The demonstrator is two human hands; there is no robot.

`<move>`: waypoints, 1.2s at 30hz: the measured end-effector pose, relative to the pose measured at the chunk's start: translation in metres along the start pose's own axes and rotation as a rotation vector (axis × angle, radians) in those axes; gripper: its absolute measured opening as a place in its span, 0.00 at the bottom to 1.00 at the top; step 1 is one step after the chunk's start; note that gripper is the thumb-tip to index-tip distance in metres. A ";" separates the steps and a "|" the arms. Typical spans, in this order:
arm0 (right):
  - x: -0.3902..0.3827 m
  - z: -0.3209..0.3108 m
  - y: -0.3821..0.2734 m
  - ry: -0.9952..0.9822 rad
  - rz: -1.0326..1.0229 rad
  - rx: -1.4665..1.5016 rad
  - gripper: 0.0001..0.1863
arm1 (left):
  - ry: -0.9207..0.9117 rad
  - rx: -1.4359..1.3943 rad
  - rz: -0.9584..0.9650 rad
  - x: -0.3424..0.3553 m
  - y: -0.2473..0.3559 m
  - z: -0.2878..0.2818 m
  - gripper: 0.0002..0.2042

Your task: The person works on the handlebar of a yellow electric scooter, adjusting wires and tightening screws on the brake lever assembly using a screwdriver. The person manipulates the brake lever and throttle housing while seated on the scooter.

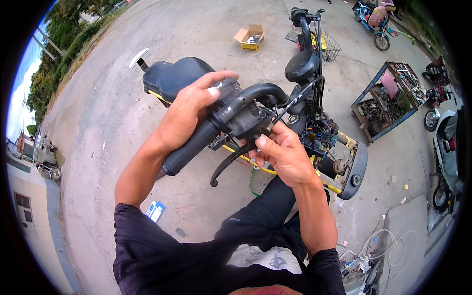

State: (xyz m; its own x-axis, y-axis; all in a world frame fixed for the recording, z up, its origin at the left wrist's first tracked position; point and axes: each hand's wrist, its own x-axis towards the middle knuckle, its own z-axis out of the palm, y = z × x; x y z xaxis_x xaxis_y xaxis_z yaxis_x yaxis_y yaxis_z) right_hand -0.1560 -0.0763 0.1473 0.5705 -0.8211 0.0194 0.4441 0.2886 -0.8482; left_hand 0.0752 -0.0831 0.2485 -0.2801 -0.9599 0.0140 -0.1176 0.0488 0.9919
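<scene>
In the head view my left hand (189, 110) is closed round the black switch housing (227, 94) on the handlebar, its fingers reaching over the top beside the black grip (189, 147). My right hand (278, 152) is closed at the underside of the brake lever assembly (246, 122), thumb near the lever's pivot and a small metal fitting, with fingertips partly hidden. The black curved lever (223, 167) hangs below the grip. Behind these stands a partly stripped scooter with exposed wiring (314, 135), a yellow frame and a black seat (174, 73).
An open cardboard box (246, 37), a wire basket (332, 46) and a metal trolley of tools and scrap (378, 98) stand on the concrete ground (98, 113). Parked scooters (445, 157) line the right edge. A blue-and-white packet (155, 210) and loose hoses (381, 246) lie on the ground.
</scene>
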 end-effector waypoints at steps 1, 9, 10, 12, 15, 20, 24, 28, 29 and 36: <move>0.000 0.000 -0.001 0.002 0.002 0.005 0.19 | 0.001 0.030 0.006 0.000 0.001 0.001 0.27; -0.003 0.009 -0.018 0.044 -0.001 -0.063 0.17 | -0.047 0.240 0.123 -0.003 -0.001 -0.003 0.29; -0.005 0.012 -0.021 0.063 -0.002 -0.077 0.17 | -0.059 0.258 0.131 -0.003 -0.001 -0.003 0.30; -0.008 0.021 -0.026 0.099 -0.008 -0.105 0.17 | -0.074 0.244 0.151 -0.003 -0.001 -0.001 0.32; -0.008 0.031 -0.035 0.113 -0.046 -0.197 0.18 | -0.096 0.341 0.187 -0.005 0.004 0.002 0.36; -0.008 0.041 -0.049 0.144 0.014 -0.328 0.21 | -0.084 0.477 0.173 -0.003 0.009 0.002 0.36; -0.008 0.039 -0.054 0.102 0.015 -0.325 0.22 | -0.076 0.490 0.159 -0.001 0.007 0.001 0.34; -0.007 0.033 -0.048 0.086 -0.030 -0.321 0.22 | -0.110 0.603 0.034 -0.002 0.023 0.006 0.33; -0.007 0.033 -0.048 0.083 -0.030 -0.330 0.22 | -0.103 0.636 0.072 -0.002 0.023 0.005 0.33; -0.003 0.031 -0.039 0.038 -0.063 -0.250 0.21 | -0.097 0.788 0.091 0.001 0.028 0.003 0.30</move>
State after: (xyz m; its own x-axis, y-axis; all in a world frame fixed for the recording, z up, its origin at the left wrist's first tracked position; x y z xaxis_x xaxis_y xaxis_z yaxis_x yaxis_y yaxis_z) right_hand -0.1541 -0.0696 0.1971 0.5182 -0.8531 0.0607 0.2911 0.1093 -0.9504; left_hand 0.0686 -0.0815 0.2756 -0.3984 -0.9162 0.0442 -0.7186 0.3417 0.6057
